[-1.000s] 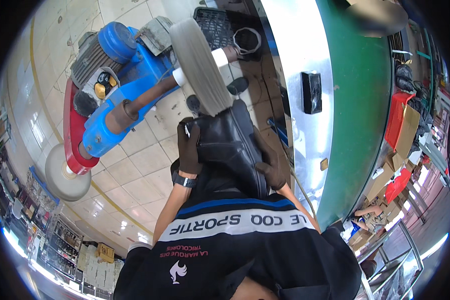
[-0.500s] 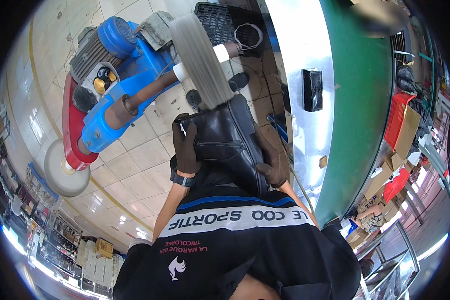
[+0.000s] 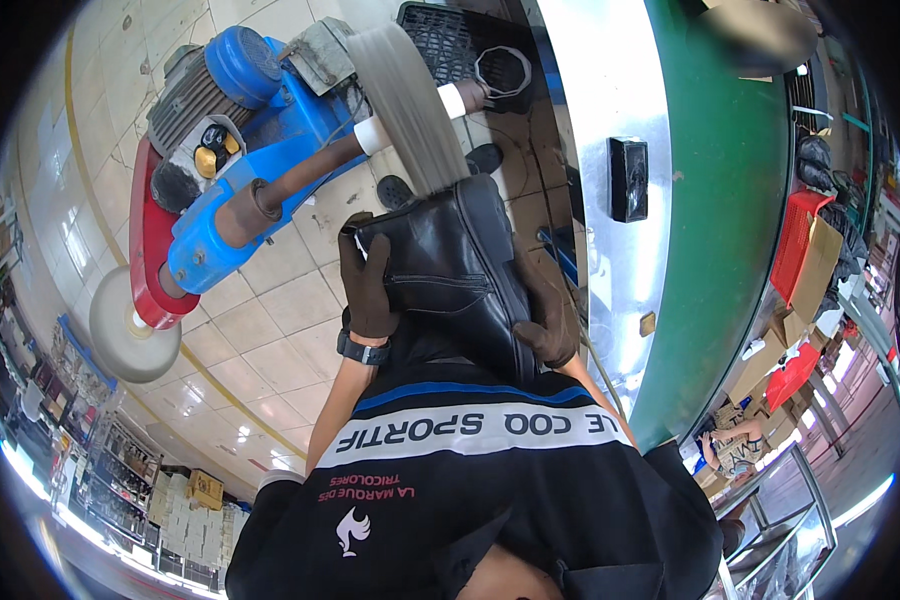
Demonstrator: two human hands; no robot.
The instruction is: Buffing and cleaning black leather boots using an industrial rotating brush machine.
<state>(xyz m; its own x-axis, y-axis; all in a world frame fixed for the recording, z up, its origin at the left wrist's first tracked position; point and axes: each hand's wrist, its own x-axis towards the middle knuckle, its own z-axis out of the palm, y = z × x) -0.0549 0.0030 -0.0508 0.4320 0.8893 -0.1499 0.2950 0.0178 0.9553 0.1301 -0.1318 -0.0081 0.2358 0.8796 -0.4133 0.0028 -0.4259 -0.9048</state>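
A black leather ankle boot [image 3: 435,255] with a side zipper is held in front of me, its toe against the blurred rim of a large brush wheel [image 3: 407,110]. My left hand [image 3: 368,290], in a brown glove, is closed round the boot's upper at its left side. At the boot's right, along the sole and heel, my right hand [image 3: 550,325] grips it, also brown-gloved. Part of the right fingers is hidden behind the boot. The wheel sits on a shaft [image 3: 315,170] of a blue polishing machine [image 3: 210,250].
A second, pale wheel [image 3: 135,325] is at the machine's left end, beside a red guard [image 3: 160,290]. To the right runs a green conveyor table [image 3: 720,230] with a metal edge carrying a black block [image 3: 627,180]. A black crate [image 3: 440,45] stands behind the wheel.
The boot and both hands have shifted only slightly, with the boot tilting a little. My grip is unchanged, and the wheel is blurred in both frames.
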